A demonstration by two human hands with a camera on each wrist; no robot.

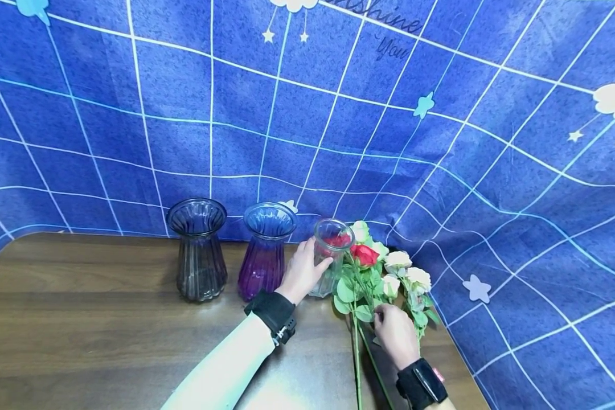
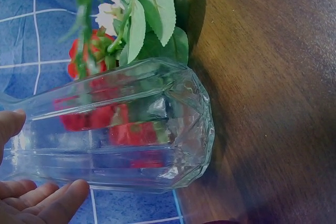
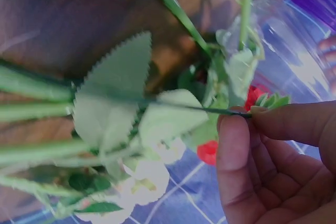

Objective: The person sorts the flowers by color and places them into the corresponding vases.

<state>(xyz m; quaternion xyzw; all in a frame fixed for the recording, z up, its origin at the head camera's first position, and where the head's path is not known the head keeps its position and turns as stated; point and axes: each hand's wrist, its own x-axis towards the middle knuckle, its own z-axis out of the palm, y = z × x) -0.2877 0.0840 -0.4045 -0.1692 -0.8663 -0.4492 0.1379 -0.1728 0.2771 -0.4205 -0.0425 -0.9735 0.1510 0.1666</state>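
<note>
My left hand [image 1: 302,273] holds the clear glass vase [image 1: 328,273] near its neck, thumb on one side and fingers on the other. In the left wrist view, the ribbed vase [image 2: 131,129] stands on the table, with red petals showing through its glass. Between thumb and forefinger, my right hand [image 3: 283,150] pinches a thin dark green stem [image 3: 178,105]. That hand [image 1: 397,336] is low over the flowers at the right. A red rose [image 1: 365,255] with leafy stems lies beside the clear vase, and white roses [image 1: 398,259] lie farther right.
A blue-and-purple vase [image 1: 262,256] stands just left of the clear one. Farther left is a dark grey vase [image 1: 200,256]. A blue grid-patterned cloth [image 1: 184,114] hangs behind and right of the wooden table [image 1: 82,319]. Long green stems [image 1: 357,364] run toward the front edge.
</note>
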